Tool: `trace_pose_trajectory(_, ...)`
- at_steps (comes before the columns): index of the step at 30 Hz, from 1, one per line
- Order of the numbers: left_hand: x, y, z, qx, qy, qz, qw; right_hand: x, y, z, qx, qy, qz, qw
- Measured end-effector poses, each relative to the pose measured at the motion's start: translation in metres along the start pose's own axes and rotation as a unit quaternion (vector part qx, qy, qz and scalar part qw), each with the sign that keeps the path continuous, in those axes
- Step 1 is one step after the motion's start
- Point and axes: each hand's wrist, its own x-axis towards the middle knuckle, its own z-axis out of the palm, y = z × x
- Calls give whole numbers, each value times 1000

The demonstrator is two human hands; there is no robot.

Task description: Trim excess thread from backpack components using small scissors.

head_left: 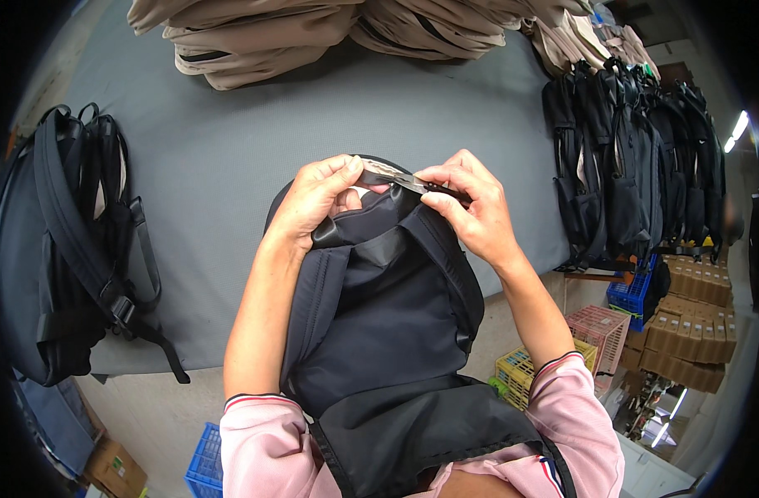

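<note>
A black backpack (388, 307) rests against my front at the table's near edge, its shoulder straps facing up. At its top, my left hand (323, 195) pinches the edge of the opening between thumb and fingers, where a strip with pale lining (379, 168) shows. My right hand (472, 199) is closed round the dark handle of small thread snips (411, 182). Their silver blades point left and meet the strip beside my left fingertips. Whether the blades are apart is too small to tell.
Beige bags (263, 41) are piled at the table's (205, 174) far side. Another black backpack (64, 249) stands at the left, and several black backpacks (612, 158) line the right. Beyond the right edge are crates (516, 373) and cardboard boxes (686, 324).
</note>
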Motion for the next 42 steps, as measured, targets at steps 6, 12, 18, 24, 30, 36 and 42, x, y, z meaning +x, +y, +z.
trace_pose_trajectory(6,0,0,-1,-1,4,-1,1000,1,4,2,5,-28,16,999)
trace_pose_trajectory(12,1,1,-1,-6,-9,-6,1000,-2,11,3,189,-43,140,971)
trace_pose_trajectory(18,3,-3,-2,-8,-4,-8,1000,3,15,4,106,-56,63,991)
trace_pose_trajectory(24,0,-3,-6,-6,-11,9,1000,2,1,0,138,-59,153,977)
trace_pose_trajectory(30,0,-4,-5,14,-23,32,999,8,7,-6,116,-95,99,984)
trace_pose_trajectory(36,-4,3,0,3,-19,37,999,4,9,-4,249,-97,221,938)
trace_pose_trajectory(42,5,10,-3,83,-64,101,989,5,0,10,329,-27,229,916)
